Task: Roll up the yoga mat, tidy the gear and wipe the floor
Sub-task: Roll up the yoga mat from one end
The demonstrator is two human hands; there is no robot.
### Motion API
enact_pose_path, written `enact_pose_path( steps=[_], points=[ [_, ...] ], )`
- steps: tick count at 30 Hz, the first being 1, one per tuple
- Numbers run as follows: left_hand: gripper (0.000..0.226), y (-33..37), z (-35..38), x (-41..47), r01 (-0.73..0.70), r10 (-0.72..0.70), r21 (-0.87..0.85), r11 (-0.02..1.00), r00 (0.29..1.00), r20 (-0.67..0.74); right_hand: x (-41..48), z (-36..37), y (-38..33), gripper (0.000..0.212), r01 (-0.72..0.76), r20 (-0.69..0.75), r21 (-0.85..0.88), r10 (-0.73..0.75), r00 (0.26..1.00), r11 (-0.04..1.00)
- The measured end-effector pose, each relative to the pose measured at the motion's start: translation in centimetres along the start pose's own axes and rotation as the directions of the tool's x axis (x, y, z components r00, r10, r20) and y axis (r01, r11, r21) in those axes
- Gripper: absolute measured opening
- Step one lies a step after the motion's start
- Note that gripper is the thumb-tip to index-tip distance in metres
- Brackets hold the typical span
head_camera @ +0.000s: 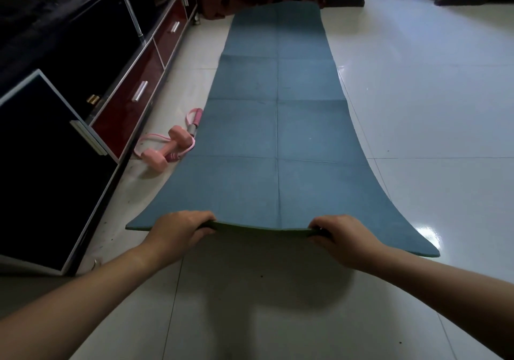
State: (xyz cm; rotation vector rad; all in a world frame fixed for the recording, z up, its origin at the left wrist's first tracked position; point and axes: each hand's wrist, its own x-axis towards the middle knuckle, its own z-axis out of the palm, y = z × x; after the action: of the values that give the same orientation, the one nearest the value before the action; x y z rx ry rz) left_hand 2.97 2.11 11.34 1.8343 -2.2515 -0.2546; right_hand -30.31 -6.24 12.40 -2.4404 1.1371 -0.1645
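Both hands, left hand (178,230) and right hand (340,236), pinch the yoga mat's (278,126) lifted near edge

Right of the flat teal foam yoga mat (278,126): open glossy white tiled floor (431,109). Left: narrow floor strip, bounded by the black-and-maroon low cabinet (91,81), partly blocked by a pink dumbbell (164,145) and pink resistance band (192,122) touching the mat's edge.

blue yoga mat (278,137) unrolled, near edge lifted
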Motion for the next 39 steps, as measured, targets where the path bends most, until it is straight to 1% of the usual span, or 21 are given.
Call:
enact_pose_path(
  steps=[3,6,9,12,13,14,15,17,18,20,21,23,25,27,28,30,32,33,35,37,39],
  points=[
    [0.013,0.1,0.0,-0.6,0.019,-0.020,-0.026,0.999,1.000,-0.005,-0.3,-0.2,-0.5,0.013,0.000,0.016,0.000,0.000,1.000,1.000],
    [0.011,0.7,-0.1,-1.2,0.036,-0.035,-0.048,0.998,0.999,0.037,-0.9,-0.8,-0.6,0.013,-0.010,0.056,-0.005,0.010,0.998,1.000],
    [0.018,1.9,0.0,-2.0,0.014,-0.004,-0.092,0.996,0.994,0.106,-1.4,-2.1,-0.1,0.013,-0.020,0.194,0.003,0.019,0.981,1.000],
    [0.027,3.3,0.1,-2.4,-0.038,0.065,-0.144,0.989,0.981,0.183,-1.7,-3.5,0.9,0.009,-0.048,0.366,0.008,0.042,0.930,0.999],
    [0.025,3.7,0.1,-2.3,-0.041,0.075,-0.161,0.986,0.973,0.217,-1.7,-3.9,1.2,0.006,-0.061,0.393,0.016,0.050,0.918,0.998],
    [0.024,4.1,0.0,-2.0,-0.039,0.079,-0.173,0.984,0.970,0.230,-1.7,-4.2,1.5,0.012,-0.072,0.404,0.023,0.057,0.913,0.997],
    [0.025,4.2,0.0,-1.5,-0.036,0.075,-0.171,0.985,0.972,0.224,-1.6,-4.4,1.9,0.015,-0.081,0.398,0.028,0.063,0.915,0.996],
    [0.031,4.3,-0.3,-0.1,-0.022,0.048,-0.127,0.992,0.978,0.201,-1.0,-4.3,2.6,0.007,-0.091,0.351,0.021,0.078,0.933,0.996],
    [0.031,4.1,-0.4,0.8,-0.018,0.037,-0.099,0.995,0.980,0.197,-0.5,-4.1,2.8,0.007,-0.090,0.319,0.013,0.081,0.944,0.996],
    [0.026,3.4,-0.3,2.7,0.008,0.004,-0.058,0.998,0.981,0.195,0.7,-3.8,3.3,0.015,-0.090,0.262,0.011,0.084,0.961,0.996],
    [0.030,3.2,-0.3,3.5,0.009,-0.004,-0.032,0.999,0.987,0.164,1.5,-3.7,3.5,0.020,-0.092,0.239,0.001,0.089,0.967,0.996],
    [0.047,2.6,0.2,4.9,-0.074,0.068,0.110,0.991,0.996,0.054,2.9,-3.5,4.0,0.025,-0.112,0.192,-0.037,0.117,0.974,0.993],
    [0.058,2.9,1.2,5.6,-0.140,0.139,0.201,0.970,0.990,0.021,4.0,-3.1,4.7,0.028,-0.144,0.155,-0.056,0.151,0.976,0.988],
    [0.058,3.4,2.5,5.9,-0.192,0.191,0.228,0.954,0.981,0.027,4.8,-2.7,5.4,0.032,-0.192,0.120,-0.050,0.196,0.973,0.980],
    [0.055,3.8,3.2,5.9,-0.194,0.191,0.235,0.952,0.981,0.036,5.1,-2.4,5.6,0.034,-0.218,0.106,-0.042,0.221,0.970,0.975],
    [0.052,3.8,4.5,5.8,-0.163,0.141,0.273,0.948,0.985,0.101,5.7,-2.0,5.8,0.039,-0.263,0.075,-0.018,0.264,0.962,0.965],
    [0.065,3.2,5.3,5.9,-0.122,0.059,0.311,0.943,0.977,0.203,6.2,-1.4,5.8,0.041,-0.280,0.043,-0.017,0.280,0.959,0.960],
    [0.069,2.8,5.8,6.0,-0.116,0.037,0.323,0.939,0.970,0.241,6.3,-1.0,5.8,0.042,-0.272,0.030,-0.038,0.273,0.962,0.962],
    [0.069,2.2,6.6,6.4,-0.121,0.029,0.317,0.941,0.960,0.280,6.4,-0.1,5.7,0.043,-0.214,0.002,-0.109,0.215,0.977,0.971],
    [0.064,1.8,7.5,7.0,-0.094,0.039,0.211,0.973,0.968,0.249,6.1,0.6,5.2,0.038,-0.107,-0.060,-0.143,0.100,0.993,0.984],
    [0.064,1.6,8.2,7.5,-0.050,0.023,0.110,0.993,0.972,0.232,5.8,1.5,5.0,0.036,0.007,-0.130,-0.199,-0.034,0.991,0.980]
  ],
)
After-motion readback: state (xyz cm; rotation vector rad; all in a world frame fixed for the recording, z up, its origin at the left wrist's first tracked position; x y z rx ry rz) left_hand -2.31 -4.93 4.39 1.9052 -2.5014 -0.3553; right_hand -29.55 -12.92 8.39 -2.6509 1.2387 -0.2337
